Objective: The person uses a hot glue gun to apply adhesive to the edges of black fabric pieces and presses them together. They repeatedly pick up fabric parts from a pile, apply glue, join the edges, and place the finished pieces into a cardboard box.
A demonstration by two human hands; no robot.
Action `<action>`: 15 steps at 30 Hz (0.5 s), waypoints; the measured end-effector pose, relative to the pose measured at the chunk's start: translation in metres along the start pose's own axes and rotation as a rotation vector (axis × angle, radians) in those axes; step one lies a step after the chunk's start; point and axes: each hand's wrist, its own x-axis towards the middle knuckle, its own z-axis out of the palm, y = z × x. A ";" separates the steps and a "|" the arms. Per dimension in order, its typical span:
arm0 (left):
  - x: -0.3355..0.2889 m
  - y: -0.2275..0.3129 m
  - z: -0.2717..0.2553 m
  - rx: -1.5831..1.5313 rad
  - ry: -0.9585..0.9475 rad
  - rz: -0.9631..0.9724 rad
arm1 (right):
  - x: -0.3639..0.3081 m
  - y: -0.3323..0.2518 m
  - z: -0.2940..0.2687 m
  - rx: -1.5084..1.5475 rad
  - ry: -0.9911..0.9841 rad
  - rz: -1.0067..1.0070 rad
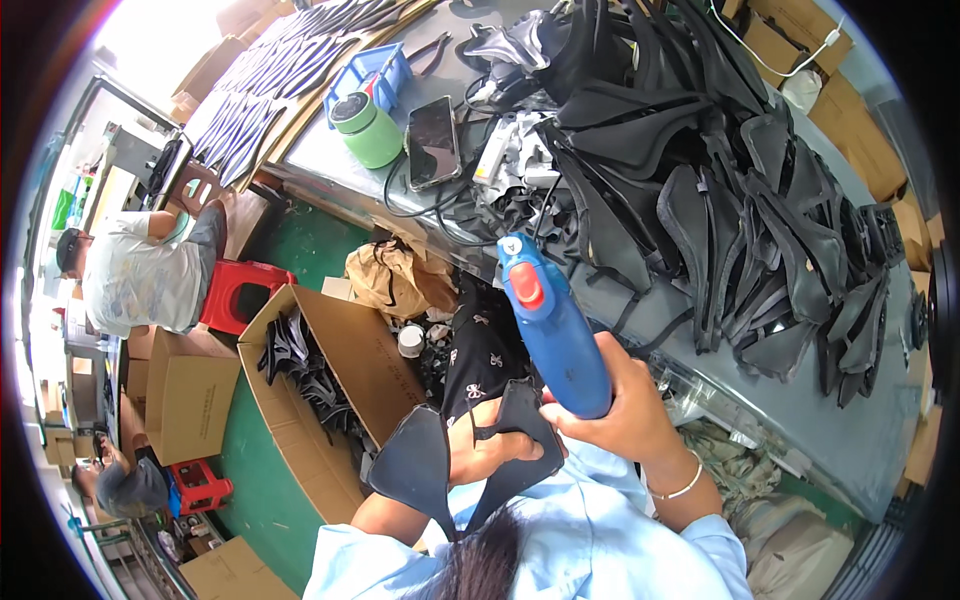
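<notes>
Black two-lobed piece (413, 465) sits in the person's left hand (490, 447), whose fingers are curled around it and partly hidden by it. Just to its right, the right hand (622, 410) wraps firmly around a blue-and-red handheld tool (563, 345). Left of the left hand stands a cardboard box (365, 365); beyond the right, heaped black parts (690, 225).

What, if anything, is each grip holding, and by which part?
Right grip: the blue tool, by its lower end. Left grip: the black two-lobed piece, by its right-hand lobe.

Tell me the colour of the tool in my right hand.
The tool is mostly blue, with a red part; see head view.
</notes>
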 end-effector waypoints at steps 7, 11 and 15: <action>0.002 0.000 0.002 -0.036 -0.011 -0.006 | 0.006 0.006 0.000 -0.041 -0.008 -0.043; 0.003 0.000 -0.009 -0.091 0.067 0.084 | 0.011 0.012 0.000 0.015 0.028 0.047; -0.006 0.003 -0.031 -0.201 0.237 0.359 | -0.010 0.017 0.004 -0.345 0.099 -0.082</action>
